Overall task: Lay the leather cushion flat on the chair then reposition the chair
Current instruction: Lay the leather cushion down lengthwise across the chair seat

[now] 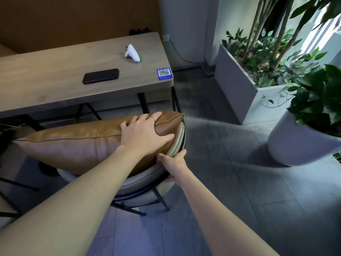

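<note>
Cushion (73, 145) lies long from left to right on the chair (144, 180), the left hand (144, 132) squeezing its right end, the right hand (174, 163) just nearer, gripping the chair's edge.

Person is wearing a thin silver ring (152, 118) on one left hand (144, 132) finger; both forearms (77, 191) are showing bare, sleeveless.

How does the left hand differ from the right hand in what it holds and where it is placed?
The left hand grips the end of the brown leather cushion; the right hand grips the rim of the beige padded chair back. The left hand lies higher and wears a ring; the right hand shows none. Both are bare and curl round what they hold.
</note>
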